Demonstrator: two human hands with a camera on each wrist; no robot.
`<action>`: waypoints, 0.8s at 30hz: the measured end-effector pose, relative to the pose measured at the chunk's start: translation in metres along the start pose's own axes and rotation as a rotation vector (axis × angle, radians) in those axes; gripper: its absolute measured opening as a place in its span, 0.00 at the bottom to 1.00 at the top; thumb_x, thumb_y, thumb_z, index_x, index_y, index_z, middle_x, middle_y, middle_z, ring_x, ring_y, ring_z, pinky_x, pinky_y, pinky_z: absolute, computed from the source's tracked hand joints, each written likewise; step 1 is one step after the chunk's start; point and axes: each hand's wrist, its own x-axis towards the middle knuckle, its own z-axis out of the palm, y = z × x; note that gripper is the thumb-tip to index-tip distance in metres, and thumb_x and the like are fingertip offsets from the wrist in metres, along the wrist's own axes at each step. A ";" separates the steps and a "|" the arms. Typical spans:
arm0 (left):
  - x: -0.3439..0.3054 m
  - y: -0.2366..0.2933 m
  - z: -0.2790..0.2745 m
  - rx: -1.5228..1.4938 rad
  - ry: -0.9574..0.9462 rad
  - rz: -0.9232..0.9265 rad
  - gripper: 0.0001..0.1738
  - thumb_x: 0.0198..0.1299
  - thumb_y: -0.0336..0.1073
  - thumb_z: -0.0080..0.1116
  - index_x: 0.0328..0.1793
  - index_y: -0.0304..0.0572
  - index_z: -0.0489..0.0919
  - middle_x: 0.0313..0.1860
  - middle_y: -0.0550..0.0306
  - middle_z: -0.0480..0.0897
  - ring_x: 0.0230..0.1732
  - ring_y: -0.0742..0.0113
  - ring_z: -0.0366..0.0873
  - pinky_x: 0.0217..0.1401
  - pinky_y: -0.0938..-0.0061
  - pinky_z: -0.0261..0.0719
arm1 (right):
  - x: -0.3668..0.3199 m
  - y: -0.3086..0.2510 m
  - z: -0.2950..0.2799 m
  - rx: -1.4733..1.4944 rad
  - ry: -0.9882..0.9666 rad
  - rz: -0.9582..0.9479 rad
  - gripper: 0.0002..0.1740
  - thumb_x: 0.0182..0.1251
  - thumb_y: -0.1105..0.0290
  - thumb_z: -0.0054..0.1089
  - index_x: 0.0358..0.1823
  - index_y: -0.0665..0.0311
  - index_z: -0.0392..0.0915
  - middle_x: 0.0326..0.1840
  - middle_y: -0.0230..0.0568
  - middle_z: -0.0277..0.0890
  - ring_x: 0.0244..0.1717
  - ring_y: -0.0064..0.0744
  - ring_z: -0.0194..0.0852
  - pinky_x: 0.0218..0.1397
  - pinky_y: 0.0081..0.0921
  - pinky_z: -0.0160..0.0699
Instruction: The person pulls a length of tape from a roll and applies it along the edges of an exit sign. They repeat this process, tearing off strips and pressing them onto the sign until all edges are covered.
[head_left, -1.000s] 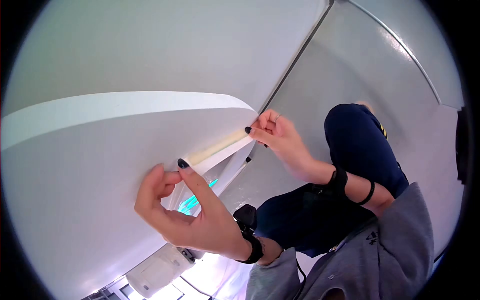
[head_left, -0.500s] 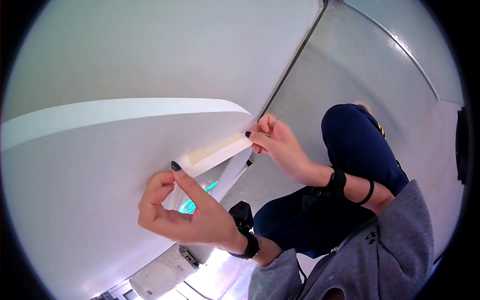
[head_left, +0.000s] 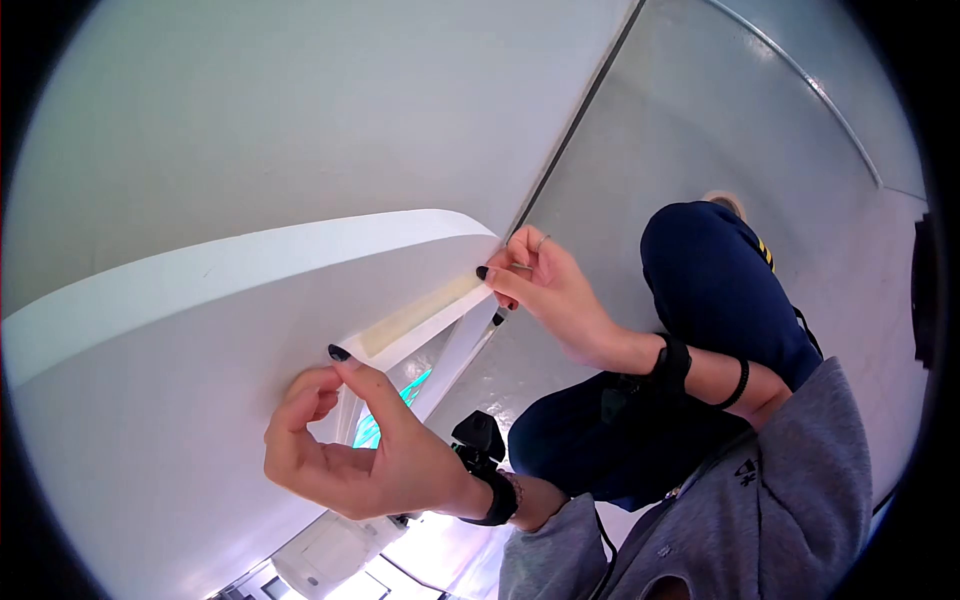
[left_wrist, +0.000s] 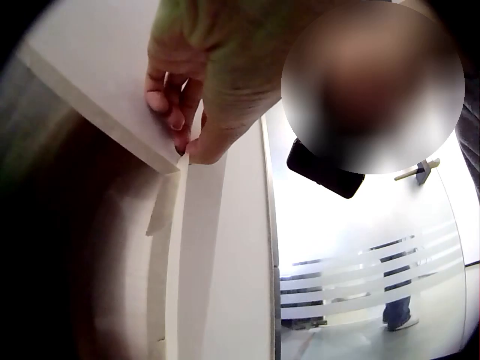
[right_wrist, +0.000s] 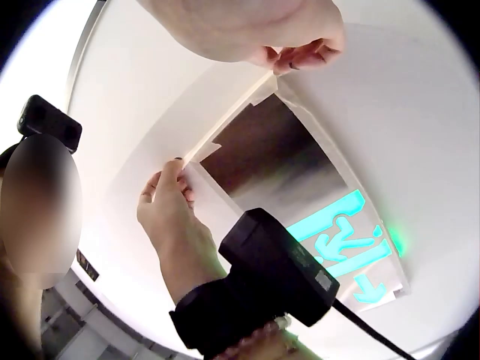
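Note:
A long, narrow white strip (head_left: pixel 430 328) with a cream, tape-like band (head_left: pixel 415 315) along it spans the gap between both hands. My left hand (head_left: pixel 400 455) pinches its near end between thumb and forefinger, the other fingers loosely bent. At the far end my right hand (head_left: pixel 565 305) pinches the strip with thumb and fingers. In the right wrist view the strip runs along one edge of an exit sign (right_wrist: pixel 281 154) with glowing turquoise figures, set in a pale surface. The left wrist view has the left fingertips (left_wrist: pixel 193 152) on a thin white edge.
A broad pale panel (head_left: pixel 300 120) with a curved white band (head_left: pixel 250 245) lies beyond the hands. The person's bent knee (head_left: pixel 710 260) is at the right, over a grey floor (head_left: pixel 640 150). Each wrist wears a black camera. A white boxy object (head_left: pixel 325 555) shows at the bottom.
Both hands and the strip have shifted slightly left and down in the head view, the left hand's end more. The pinch at both ends is kept.

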 end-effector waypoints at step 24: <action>0.002 0.000 -0.005 0.042 -0.041 0.021 0.18 0.40 0.15 0.60 0.36 0.37 0.69 0.28 0.57 0.74 0.29 0.70 0.69 0.34 0.78 0.68 | 0.001 -0.004 -0.001 -0.015 0.020 0.014 0.16 0.58 0.79 0.55 0.29 0.58 0.54 0.29 0.33 0.68 0.26 0.18 0.65 0.29 0.16 0.63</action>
